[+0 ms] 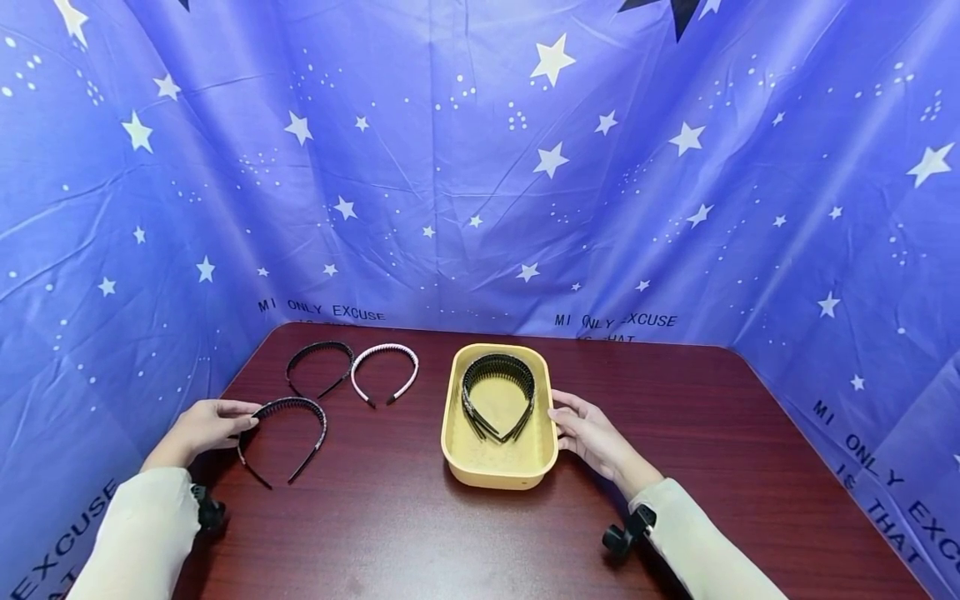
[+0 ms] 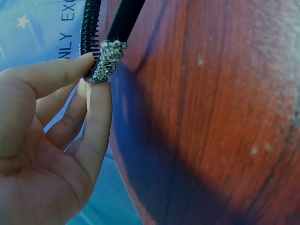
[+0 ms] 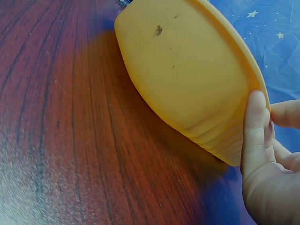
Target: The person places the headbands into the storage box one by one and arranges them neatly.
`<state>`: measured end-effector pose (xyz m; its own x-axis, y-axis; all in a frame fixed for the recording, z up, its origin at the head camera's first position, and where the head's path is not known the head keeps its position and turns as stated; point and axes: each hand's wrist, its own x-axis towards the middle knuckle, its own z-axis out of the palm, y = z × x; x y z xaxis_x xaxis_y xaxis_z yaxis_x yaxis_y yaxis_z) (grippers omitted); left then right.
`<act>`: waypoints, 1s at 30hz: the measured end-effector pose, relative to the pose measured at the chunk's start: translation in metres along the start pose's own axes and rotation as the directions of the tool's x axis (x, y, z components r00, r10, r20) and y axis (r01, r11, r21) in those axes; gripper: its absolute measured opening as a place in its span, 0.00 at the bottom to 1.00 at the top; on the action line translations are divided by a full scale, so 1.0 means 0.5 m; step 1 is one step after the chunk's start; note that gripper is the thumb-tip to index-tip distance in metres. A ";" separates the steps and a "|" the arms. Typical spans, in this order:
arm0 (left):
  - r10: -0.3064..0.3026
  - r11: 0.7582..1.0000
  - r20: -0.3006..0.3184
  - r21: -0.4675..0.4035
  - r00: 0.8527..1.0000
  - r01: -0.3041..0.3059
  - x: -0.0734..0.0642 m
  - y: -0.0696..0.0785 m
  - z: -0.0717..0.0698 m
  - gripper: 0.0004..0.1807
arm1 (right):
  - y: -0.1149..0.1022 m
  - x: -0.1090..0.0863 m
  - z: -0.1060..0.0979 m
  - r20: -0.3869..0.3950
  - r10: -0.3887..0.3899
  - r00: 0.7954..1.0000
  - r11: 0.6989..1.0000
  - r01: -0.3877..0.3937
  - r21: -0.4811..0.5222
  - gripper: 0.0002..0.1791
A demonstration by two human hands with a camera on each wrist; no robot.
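Observation:
My left hand point(image 1: 202, 432) pinches a black toothed headband point(image 1: 288, 402) at its left side, between thumb and fingertips. In the left wrist view, silvery glitter point(image 2: 108, 57) covers the pinched part of the band. My right hand point(image 1: 596, 437) grips the right rim of a yellow plastic bin point(image 1: 498, 480), which stands on the table. Several dark headbands point(image 1: 498, 363) lie nested together inside the bin. From the right wrist view, one digit presses the bin's outer wall point(image 3: 187, 70) and another lies over its rim.
Farther back on the left of the dark red table point(image 1: 645, 392) lie another black headband point(image 1: 318, 345) and a pale pink headband point(image 1: 385, 347), side by side. A blue star-patterned curtain point(image 1: 480, 167) encloses the table's back and sides.

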<state>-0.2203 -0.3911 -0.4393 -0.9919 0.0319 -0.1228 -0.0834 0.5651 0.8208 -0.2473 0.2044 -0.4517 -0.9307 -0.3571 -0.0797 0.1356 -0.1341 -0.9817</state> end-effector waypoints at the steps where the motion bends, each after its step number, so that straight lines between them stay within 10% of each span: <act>1: 0.002 1.000 0.000 0.002 1.000 -0.002 0.001 0.001 0.000 0.23 | 0.000 0.000 0.000 0.001 0.000 1.000 1.000 0.000 0.002 0.33; 30: 0.093 0.996 0.005 0.018 0.996 -0.093 0.019 0.060 0.027 0.22 | 0.002 0.000 -0.003 0.003 -0.006 1.000 1.000 0.006 0.009 0.34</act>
<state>-0.2309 -0.3628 -0.4232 -0.9949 0.0879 -0.0489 0.0105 0.5742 0.8186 -0.2477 0.2057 -0.4531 -0.9305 -0.3588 -0.0735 0.1331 -0.1443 -0.9805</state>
